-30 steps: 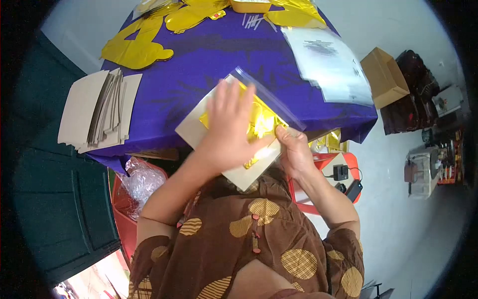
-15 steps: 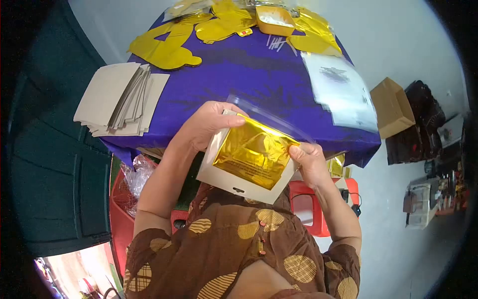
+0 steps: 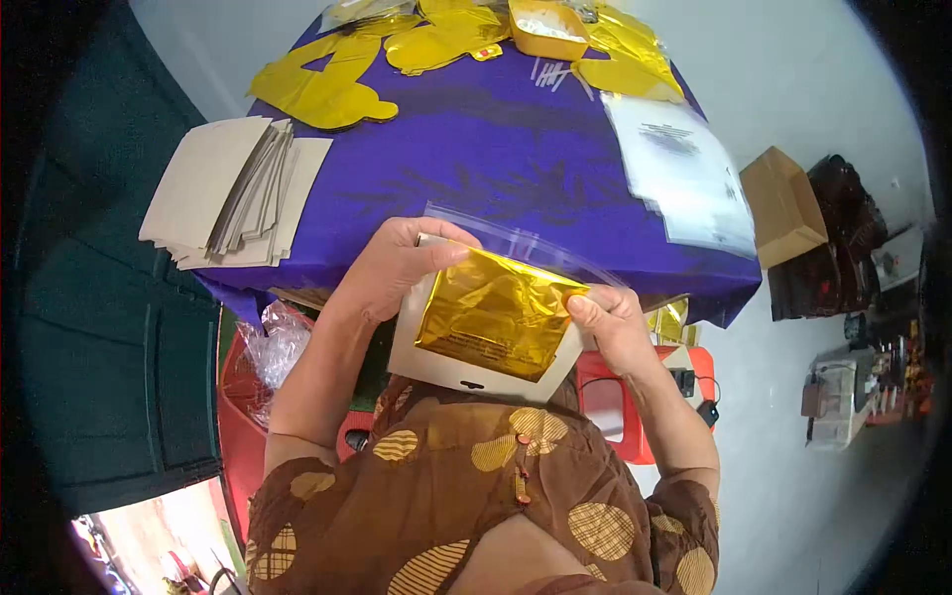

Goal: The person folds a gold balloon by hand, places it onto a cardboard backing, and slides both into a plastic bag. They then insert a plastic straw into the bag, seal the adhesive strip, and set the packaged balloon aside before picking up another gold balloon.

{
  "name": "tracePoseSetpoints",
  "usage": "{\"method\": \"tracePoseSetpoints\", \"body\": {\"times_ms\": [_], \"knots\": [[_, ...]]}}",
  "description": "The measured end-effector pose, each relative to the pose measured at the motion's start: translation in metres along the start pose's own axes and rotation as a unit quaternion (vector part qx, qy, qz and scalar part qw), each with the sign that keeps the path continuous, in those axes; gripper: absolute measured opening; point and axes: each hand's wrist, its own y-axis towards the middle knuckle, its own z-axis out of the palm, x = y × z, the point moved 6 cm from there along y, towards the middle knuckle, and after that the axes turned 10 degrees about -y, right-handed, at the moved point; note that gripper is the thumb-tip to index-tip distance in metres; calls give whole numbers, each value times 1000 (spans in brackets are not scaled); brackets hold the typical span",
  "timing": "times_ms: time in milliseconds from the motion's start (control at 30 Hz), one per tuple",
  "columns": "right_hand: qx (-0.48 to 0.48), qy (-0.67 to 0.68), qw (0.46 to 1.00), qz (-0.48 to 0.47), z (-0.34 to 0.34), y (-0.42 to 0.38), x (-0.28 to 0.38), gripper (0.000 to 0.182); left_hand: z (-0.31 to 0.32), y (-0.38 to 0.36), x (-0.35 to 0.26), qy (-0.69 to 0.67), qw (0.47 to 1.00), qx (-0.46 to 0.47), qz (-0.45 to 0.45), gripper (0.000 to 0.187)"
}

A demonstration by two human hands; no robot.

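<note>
A folded gold foil piece (image 3: 496, 317) lies against a pale card (image 3: 407, 347) with a hanging slot, inside or over a clear plastic bag (image 3: 526, 238) whose flap shows at the far edge. My left hand (image 3: 412, 260) is closed on the upper left corner, thumb on top. My right hand (image 3: 610, 322) grips the right edge, its thumb pressed on the foil. Both hold the package in front of my body, by the near edge of the blue-covered table (image 3: 476, 149). Fingers under the card are hidden.
Pale cards (image 3: 213, 188) are stacked on the table's left, clear bags (image 3: 684, 178) on the right. Flat gold foil shapes (image 3: 327, 89) and an orange tub (image 3: 547, 35) with white contents stand at the back. A red stool (image 3: 610, 397) and a cardboard box (image 3: 778, 213) are at the right.
The package has turned slightly toward level and shifted a little left, with both hands still on it. The view has shifted slightly.
</note>
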Motion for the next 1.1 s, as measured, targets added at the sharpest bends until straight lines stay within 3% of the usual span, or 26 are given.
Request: {"method": "tracePoseSetpoints", "body": {"times_ms": [100, 200, 500, 600, 900, 1100], "knots": [[17, -18, 999, 46, -1, 0, -5, 26, -3, 0, 1, -4, 999, -35, -35, 17], [-15, -17, 1000, -2, 3, 3, -3, 26, -4, -1, -2, 21, 999, -29, -14, 19], [5, 8, 999, 46, 1, 4, -21, 31, 3, -5, -5, -15, 999, -19, -24, 23], [-1, 8, 1000, 29, 0, 4, -24, 33, 7, -12, -3, 29, 999, 41, -7, 22], [-43, -44, 998, -27, 2, 0, -20, 33, -3, -8, 6, 46, 998, 28, -32, 26], [23, -23, 999, 23, -2, 1, -10, 38, -2, -5, 7, 27, 999, 28, -34, 26]]}}
